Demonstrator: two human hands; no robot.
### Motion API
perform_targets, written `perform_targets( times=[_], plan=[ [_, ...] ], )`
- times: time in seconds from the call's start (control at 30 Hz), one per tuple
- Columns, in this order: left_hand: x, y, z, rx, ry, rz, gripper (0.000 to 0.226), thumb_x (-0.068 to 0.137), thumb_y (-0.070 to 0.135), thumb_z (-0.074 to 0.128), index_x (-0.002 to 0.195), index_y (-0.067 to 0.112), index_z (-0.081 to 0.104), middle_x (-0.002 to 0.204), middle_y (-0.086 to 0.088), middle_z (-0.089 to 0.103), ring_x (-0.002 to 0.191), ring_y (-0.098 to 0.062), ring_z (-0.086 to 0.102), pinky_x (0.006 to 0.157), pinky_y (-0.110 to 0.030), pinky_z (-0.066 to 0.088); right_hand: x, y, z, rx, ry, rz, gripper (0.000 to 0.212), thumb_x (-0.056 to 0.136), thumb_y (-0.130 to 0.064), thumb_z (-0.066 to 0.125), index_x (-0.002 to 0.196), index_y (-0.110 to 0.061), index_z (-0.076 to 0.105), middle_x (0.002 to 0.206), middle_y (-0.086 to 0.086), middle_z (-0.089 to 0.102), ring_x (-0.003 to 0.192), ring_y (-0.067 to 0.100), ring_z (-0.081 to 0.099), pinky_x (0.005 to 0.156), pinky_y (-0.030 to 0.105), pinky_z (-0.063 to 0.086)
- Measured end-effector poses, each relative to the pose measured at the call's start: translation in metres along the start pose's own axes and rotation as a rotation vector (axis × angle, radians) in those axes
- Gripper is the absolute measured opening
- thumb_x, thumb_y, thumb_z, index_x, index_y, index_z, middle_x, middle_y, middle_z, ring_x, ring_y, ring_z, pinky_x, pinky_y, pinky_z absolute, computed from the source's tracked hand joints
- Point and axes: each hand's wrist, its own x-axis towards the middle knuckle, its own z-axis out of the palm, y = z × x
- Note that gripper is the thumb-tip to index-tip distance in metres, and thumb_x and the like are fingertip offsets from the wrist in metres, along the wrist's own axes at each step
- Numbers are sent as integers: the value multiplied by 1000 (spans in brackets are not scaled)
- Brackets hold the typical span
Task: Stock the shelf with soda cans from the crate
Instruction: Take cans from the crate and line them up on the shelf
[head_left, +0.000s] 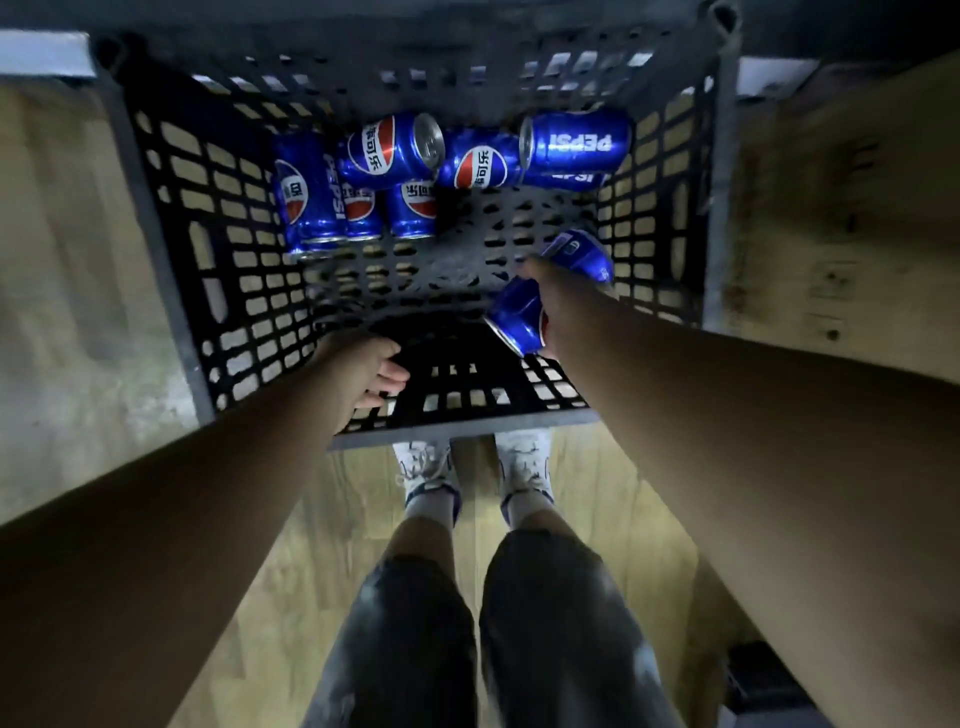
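Inside the crate (457, 428), two blue cans (511, 314) are gripped by the right hand (561, 312); other cans (395, 150) are heaped along the far wall.

Crate (151, 221) on floor (62, 260), just ahead of shoes (522, 462). Heap of cans (395, 150) along crate's far wall, some lying on others. Near right inside crate: two cans (511, 317) in right hand (558, 312). Left hand (358, 374) inside near-left, apart from cans.
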Motion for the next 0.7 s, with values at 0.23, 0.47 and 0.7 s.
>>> perform_targets(
  times=[0.23,0.47,0.7],
  plan=[
    [-100,19,10,-117,-64,10,33,101,17,35,126,3,51,86,-8,61,91,-23,59,85,-35,45,-131,-4,-26,216,76,-14,104,25,-28,84,120,-16,44,103,7,67,84,29,67,75,51,55],
    [-215,58,28,-216,-66,12,28,99,18,38,118,3,53,107,-13,56,110,-29,55,84,-38,44,-255,-18,-47,124,46,-313,101,28,-36,84,120,-14,48,108,8,64,94,28,64,81,45,56],
    [-309,58,29,-518,-148,-118,45,97,45,41,110,4,54,108,-17,60,100,-33,58,79,-44,45,-371,-29,-71,-87,149,-635,72,57,-25,89,107,-12,38,90,-5,53,88,19,58,82,33,50]
  ],
)
